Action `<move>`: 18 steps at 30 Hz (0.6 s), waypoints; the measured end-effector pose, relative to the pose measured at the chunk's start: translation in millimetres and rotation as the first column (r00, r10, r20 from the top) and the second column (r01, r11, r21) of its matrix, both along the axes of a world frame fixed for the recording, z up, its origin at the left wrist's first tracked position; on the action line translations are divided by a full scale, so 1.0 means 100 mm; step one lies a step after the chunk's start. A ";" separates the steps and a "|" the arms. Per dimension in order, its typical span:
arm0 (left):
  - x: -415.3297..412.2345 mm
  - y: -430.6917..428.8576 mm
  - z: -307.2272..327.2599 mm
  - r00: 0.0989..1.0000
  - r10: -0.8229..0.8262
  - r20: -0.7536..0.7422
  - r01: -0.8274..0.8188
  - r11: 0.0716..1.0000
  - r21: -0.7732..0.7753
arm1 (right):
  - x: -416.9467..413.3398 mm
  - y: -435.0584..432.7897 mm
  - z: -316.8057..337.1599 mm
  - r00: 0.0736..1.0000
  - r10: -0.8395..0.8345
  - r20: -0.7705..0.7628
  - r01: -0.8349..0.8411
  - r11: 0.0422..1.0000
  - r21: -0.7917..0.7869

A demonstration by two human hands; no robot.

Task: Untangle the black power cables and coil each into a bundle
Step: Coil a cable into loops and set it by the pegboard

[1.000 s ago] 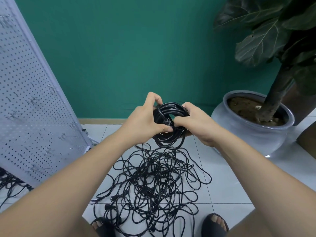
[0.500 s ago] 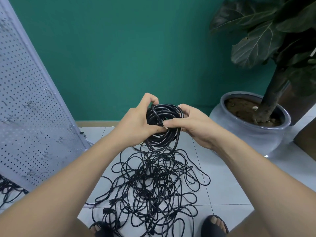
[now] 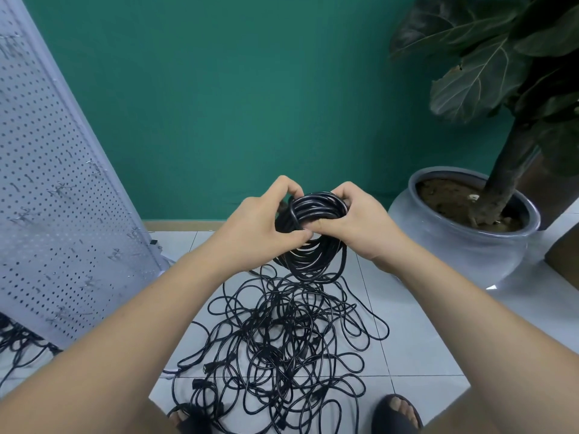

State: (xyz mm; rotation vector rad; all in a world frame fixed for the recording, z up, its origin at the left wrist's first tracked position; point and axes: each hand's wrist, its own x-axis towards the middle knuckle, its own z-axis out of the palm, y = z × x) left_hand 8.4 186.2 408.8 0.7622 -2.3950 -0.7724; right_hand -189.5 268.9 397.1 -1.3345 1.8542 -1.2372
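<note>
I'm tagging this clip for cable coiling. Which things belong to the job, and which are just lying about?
Job: coiled bundle, gripped by left hand and right hand; tangled cables on the floor.
Lying about: pegboard panel; grey pot; plant.

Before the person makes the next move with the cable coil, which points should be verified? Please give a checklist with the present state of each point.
1. Left hand grips the coil: ok, fingers curled round its loops.
2. Right hand grips the coil: ok, it holds the other side.
3. Loops of the coil lie together: ok.
4. End of the coiled cable secured: cannot tell, the fingers hide it.
5. Coil free of the tangled pile below: cannot tell, its lowest loops overlap the pile in view.
6. Remaining cables sorted: not ok, the pile lies tangled on the floor.
</note>
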 end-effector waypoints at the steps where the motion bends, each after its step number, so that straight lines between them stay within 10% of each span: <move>1: 0.00 -0.01 0.00 1.000 0.001 -0.003 -0.001 1.000 0.000 | 0.00 0.00 0.00 1.000 -0.004 0.007 0.004 1.000 0.001; 5: -0.04 0.00 -0.02 0.999 0.048 0.007 -0.047 0.997 -0.059 | 0.01 0.00 0.00 1.000 -0.023 0.016 0.023 1.000 0.014; 13: -0.02 -0.07 -0.03 0.992 0.121 -0.039 -0.124 0.988 -0.093 | -0.12 0.07 0.12 0.799 0.283 0.531 -0.244 0.959 -0.144; 18: 0.02 0.01 -0.04 1.000 0.013 0.004 -0.013 0.999 -0.032 | -0.24 0.08 0.01 0.871 0.368 0.327 -0.395 0.919 0.017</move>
